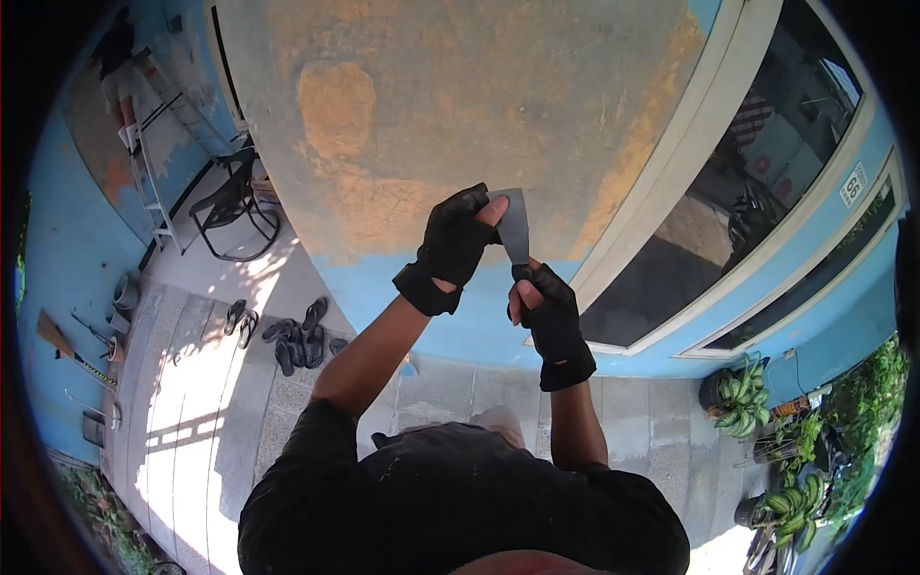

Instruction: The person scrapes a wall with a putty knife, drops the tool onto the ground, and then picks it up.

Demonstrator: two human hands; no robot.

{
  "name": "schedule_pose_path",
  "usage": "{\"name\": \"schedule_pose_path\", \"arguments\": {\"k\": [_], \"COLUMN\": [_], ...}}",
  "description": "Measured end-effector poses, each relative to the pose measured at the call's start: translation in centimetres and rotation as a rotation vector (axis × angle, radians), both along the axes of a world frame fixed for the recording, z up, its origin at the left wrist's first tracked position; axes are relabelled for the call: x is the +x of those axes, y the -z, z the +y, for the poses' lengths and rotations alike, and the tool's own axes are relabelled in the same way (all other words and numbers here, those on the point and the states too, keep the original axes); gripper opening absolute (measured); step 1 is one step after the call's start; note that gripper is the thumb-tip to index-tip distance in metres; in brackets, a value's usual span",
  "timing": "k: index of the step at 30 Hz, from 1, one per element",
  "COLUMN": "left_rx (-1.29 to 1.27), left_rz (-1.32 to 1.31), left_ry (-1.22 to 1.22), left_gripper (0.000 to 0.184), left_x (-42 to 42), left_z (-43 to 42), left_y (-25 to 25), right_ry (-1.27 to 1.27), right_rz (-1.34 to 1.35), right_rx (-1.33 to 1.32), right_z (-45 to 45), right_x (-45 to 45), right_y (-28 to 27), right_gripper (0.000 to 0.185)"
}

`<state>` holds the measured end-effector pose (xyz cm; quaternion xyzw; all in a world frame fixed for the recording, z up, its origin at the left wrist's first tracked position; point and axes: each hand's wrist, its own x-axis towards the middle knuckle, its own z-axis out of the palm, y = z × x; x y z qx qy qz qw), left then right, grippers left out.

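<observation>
L hand [448, 244], in a black fabric fingerless glove, is closed on the broad end of a flat grey metal scraper [515, 230], thumb pressed on the blade nr its top edge. R hand [551, 316], in a matching glove, is gripping the narrow handle end, fingers curled round it. Scraper is held up btwn both hands, blade up, in front of a patchy grey-and-orange wall [460, 115] w/ a light blue painted band along its bottom edge. Can't tell if blade touches the wall. Off the wall's R edge: a dark glass window [661, 259] in a cream frame. Grey paved floor [441, 388] runs below; nr the wall's lower L corner it carries several dark sandals [309, 340], w/ a black round-framed chair [227, 206] further back. Far upper L, a person [117, 62] in a dark top is up by a metal stepladder [149, 182]. At the floor's R edge, green leafy potted plants [743, 398] stand nr the blue wall base.
</observation>
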<state>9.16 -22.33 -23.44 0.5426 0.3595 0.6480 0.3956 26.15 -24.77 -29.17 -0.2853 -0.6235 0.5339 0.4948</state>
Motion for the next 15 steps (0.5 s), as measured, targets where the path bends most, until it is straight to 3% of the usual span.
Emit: {"name": "schedule_pose_path", "arguments": {"k": [12,14,15], "left_rx": [-0.078,0.250,0.249], "left_rz": [-0.083,0.277,0.276], "left_ry": [0.037,0.135,0.139], "left_gripper": [0.028,0.023,0.023], "left_x": [-3.7,-3.5,-3.4], "left_z": [2.1,2.8,2.8], "left_y": [-1.0,-0.4,-0.1], "right_ry": [-0.045,-0.021,0.001], "right_rz": [-0.015,-0.086,-0.164], "right_rx": [-0.239,-0.185,-0.131], "right_z": [0.6,0.6,0.5], "right_x": [1.4,0.7,0.6], "right_y": [-0.3,-0.4,-0.4], "right_gripper": [0.038,0.039,0.039]}}
